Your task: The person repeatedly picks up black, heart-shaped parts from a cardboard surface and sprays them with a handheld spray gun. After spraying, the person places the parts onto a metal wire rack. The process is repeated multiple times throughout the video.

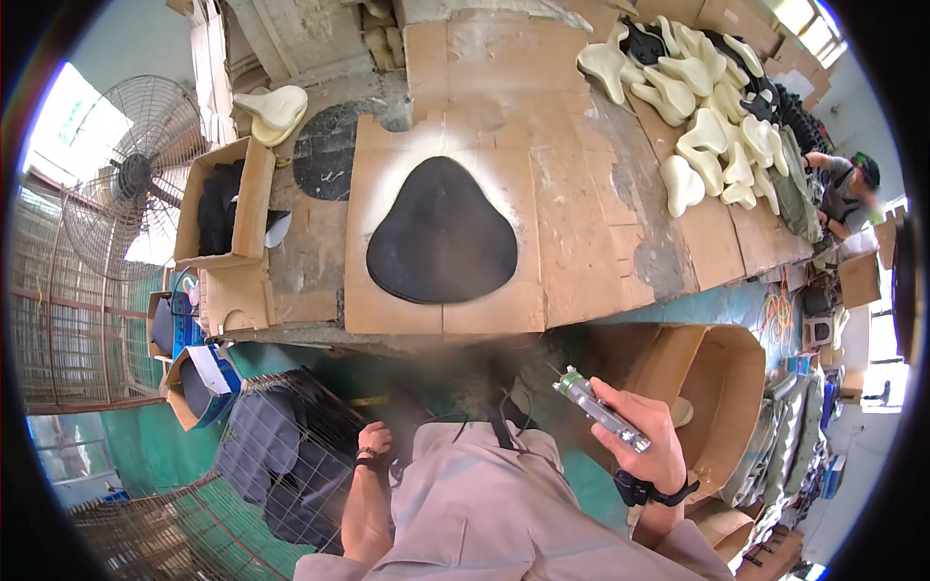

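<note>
The person's right hand (644,431) grips a green-tipped tool (605,414), its markings too small for me to read. The left hand (373,441) is half curled near a wire basket (329,412); I can't tell if it's holding anything. The black pad (443,237) lies near the table's front edge, brown cardboard (572,252) stretching rightward toward piled cream seats (697,140).
</note>
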`<control>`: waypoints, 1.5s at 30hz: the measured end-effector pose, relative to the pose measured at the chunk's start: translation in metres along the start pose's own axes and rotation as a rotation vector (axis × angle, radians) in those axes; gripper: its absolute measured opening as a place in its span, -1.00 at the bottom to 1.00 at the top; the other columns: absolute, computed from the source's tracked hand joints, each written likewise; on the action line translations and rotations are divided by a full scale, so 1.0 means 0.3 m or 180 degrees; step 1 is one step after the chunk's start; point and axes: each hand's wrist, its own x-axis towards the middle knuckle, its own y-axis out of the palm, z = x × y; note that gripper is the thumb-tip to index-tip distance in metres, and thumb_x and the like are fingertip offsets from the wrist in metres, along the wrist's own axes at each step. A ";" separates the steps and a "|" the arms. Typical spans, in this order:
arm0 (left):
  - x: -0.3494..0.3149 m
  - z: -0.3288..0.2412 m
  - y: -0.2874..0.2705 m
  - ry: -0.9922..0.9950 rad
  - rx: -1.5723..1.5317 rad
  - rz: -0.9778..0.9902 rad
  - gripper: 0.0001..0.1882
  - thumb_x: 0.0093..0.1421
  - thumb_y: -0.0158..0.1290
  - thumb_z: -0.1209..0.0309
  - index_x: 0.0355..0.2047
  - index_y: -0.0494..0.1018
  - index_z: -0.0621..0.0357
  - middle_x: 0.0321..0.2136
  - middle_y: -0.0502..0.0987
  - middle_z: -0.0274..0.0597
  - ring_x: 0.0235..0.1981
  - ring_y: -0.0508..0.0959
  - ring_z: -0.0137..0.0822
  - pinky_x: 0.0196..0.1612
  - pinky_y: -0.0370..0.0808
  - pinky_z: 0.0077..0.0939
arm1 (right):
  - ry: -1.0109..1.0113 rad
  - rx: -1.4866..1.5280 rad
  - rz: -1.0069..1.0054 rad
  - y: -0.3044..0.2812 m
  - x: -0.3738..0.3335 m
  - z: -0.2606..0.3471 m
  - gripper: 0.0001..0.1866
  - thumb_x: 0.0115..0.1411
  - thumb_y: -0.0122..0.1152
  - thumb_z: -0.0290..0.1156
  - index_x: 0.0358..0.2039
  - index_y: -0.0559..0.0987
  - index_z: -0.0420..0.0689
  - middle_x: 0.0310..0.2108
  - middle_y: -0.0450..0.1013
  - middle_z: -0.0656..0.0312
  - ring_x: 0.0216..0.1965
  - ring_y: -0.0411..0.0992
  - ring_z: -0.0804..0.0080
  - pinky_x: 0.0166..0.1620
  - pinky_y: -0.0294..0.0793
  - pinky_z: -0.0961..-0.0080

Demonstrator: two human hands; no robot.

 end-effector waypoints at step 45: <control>0.067 -1.018 0.612 0.2519 0.2253 -0.1867 -0.60 0.05 0.21 0.33 -0.06 0.48 -0.10 -0.19 0.49 -0.20 -0.07 0.51 -0.11 -0.01 0.48 -0.18 | 0.0528 0.0325 -0.0841 0.032 -0.172 -0.048 -0.39 -0.06 0.31 -0.65 0.09 0.49 -0.25 -0.36 0.52 -0.01 -0.41 0.51 0.17 -0.28 0.48 0.49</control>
